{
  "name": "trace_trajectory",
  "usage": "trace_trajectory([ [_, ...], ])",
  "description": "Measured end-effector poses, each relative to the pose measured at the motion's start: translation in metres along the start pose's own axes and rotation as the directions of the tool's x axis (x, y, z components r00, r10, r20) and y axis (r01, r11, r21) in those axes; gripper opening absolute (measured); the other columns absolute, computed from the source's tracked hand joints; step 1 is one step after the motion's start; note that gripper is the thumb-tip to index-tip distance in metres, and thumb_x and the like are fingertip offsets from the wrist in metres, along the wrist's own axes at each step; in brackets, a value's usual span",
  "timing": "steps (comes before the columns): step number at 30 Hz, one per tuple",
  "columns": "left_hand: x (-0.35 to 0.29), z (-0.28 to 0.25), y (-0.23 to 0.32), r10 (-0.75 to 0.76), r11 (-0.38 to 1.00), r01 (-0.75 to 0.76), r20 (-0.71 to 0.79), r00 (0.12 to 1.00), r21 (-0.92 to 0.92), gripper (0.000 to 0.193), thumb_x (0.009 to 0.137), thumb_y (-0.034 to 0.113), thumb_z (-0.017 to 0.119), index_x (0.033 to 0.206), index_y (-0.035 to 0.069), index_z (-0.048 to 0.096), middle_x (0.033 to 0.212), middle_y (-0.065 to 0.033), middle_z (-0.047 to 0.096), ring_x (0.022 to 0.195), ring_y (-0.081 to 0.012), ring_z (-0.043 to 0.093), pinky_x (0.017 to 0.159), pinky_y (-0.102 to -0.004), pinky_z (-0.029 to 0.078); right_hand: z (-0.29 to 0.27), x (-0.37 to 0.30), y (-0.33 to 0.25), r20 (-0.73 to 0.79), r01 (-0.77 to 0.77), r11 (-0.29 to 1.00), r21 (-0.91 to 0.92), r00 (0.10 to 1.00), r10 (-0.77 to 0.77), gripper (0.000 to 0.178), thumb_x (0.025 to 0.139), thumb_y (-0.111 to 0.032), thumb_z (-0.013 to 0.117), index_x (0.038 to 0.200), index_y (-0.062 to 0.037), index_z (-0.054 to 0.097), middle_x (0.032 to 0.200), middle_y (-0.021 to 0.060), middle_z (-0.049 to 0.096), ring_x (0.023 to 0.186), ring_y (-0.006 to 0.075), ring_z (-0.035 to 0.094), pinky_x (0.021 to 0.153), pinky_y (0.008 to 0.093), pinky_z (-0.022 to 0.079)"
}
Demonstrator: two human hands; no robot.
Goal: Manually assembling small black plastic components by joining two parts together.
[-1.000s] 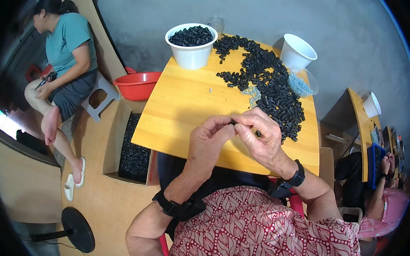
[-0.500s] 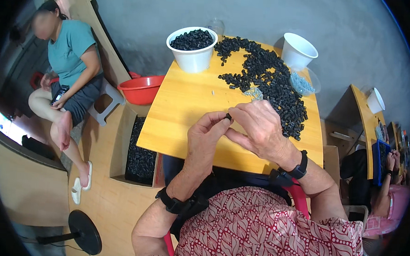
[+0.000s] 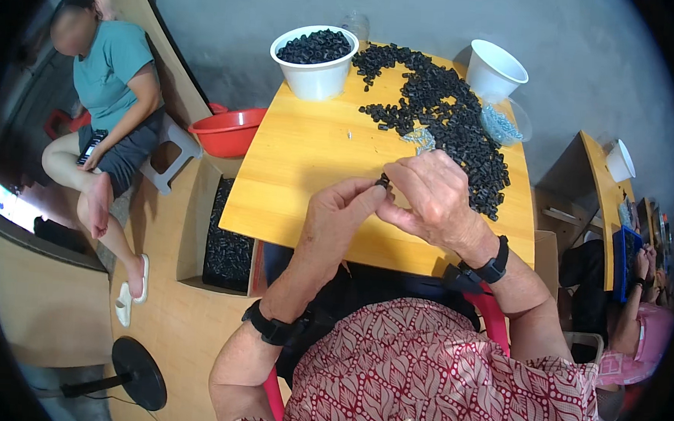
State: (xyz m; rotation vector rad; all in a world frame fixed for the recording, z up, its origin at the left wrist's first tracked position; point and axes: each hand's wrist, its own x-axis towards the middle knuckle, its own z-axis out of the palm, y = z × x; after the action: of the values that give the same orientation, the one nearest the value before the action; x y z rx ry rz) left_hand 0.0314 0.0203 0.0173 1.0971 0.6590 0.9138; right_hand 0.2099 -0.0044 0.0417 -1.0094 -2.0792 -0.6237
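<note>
One small black piece (image 3: 383,181), just off to the right of the left hand (image 3: 335,210) and right at its fingertips, nipped tight between thumb and forefinger, outer end facing the right hand (image 3: 433,196). Nearer of the two: the left, plainly in contact. Long axis? Too small and too covered for a reading. Now over to the right hand, close in on the opposite side: fingers curled, thumb and forefinger parted a little, tips beside the piece. Touching or merely close? Cannot tell, nor about anything tucked under those fingers. Just beyond the right hand's knuckles, a little cluster of silvery bits (image 3: 420,140); past that, a wide spread of black pieces (image 3: 449,110) over the worktop (image 3: 277,184). Well ahead of the left hand, a white tub (image 3: 315,85), heaped with more of the same.
</note>
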Motion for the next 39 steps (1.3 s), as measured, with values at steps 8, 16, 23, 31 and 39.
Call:
trace_trajectory([
  [8, -0.008, -0.006, -0.003, 0.037, 0.998, -0.038, 0.024, 0.999, 0.056, 0.023, 0.097, 0.012, 0.065, 0.112, -0.004, 0.072, 0.103, -0.0077, 0.073, 0.096, -0.0115, 0.066, 0.089, -0.0254, 0.050, 0.005, -0.003, -0.007, -0.048, 0.023, 0.999, 0.048, 0.999, -0.021, 0.023, 0.065, -0.014, 0.078, 0.079, -0.0049, 0.063, 0.069, 0.0048, 0.054, 0.060, 0.0215, 0.056, 0.055, 0.0342, 0.044],
  [16, -0.012, 0.002, -0.005, 0.030, 0.999, -0.031, -0.036, 0.999, -0.028, 0.019, 0.096, 0.009, 0.067, 0.111, -0.001, 0.073, 0.100, -0.0046, 0.072, 0.094, -0.0097, 0.064, 0.088, -0.0246, 0.049, 0.006, -0.004, -0.009, -0.019, 0.001, 1.000, 0.018, 1.000, 0.000, 0.023, 0.066, -0.013, 0.080, 0.082, -0.0038, 0.064, 0.069, 0.0053, 0.054, 0.060, 0.0222, 0.057, 0.056, 0.0345, 0.045],
  [23, -0.002, -0.007, -0.006, 0.072, 0.996, -0.076, -0.070, 0.995, -0.049, 0.015, 0.096, 0.010, 0.066, 0.106, 0.000, 0.071, 0.101, -0.0059, 0.072, 0.097, -0.0118, 0.064, 0.090, -0.0264, 0.049, 0.013, 0.004, -0.014, 0.028, -0.040, 0.998, 0.048, 0.999, 0.039, 0.030, 0.069, -0.017, 0.082, 0.090, -0.0051, 0.065, 0.074, 0.0044, 0.056, 0.065, 0.0216, 0.059, 0.061, 0.0351, 0.045],
  [31, -0.002, -0.005, -0.007, 0.103, 0.993, -0.107, -0.077, 0.992, -0.056, 0.018, 0.095, 0.012, 0.067, 0.104, -0.003, 0.072, 0.097, -0.0057, 0.071, 0.094, -0.0104, 0.064, 0.086, -0.0257, 0.049, 0.013, 0.003, -0.011, 0.057, -0.010, 0.999, 0.042, 0.998, 0.007, 0.029, 0.068, -0.017, 0.082, 0.088, -0.0062, 0.064, 0.074, 0.0047, 0.055, 0.065, 0.0219, 0.059, 0.060, 0.0353, 0.045],
  [39, -0.007, -0.011, 0.000, 0.043, 0.990, -0.041, -0.015, 0.999, 0.137, 0.023, 0.097, 0.013, 0.065, 0.111, -0.005, 0.072, 0.100, -0.0063, 0.073, 0.093, -0.0101, 0.065, 0.086, -0.0246, 0.050, 0.015, -0.003, -0.013, 0.014, -0.057, 0.996, 0.070, 0.998, 0.056, 0.026, 0.069, -0.015, 0.080, 0.086, -0.0048, 0.064, 0.073, 0.0065, 0.055, 0.064, 0.0228, 0.058, 0.058, 0.0348, 0.045],
])
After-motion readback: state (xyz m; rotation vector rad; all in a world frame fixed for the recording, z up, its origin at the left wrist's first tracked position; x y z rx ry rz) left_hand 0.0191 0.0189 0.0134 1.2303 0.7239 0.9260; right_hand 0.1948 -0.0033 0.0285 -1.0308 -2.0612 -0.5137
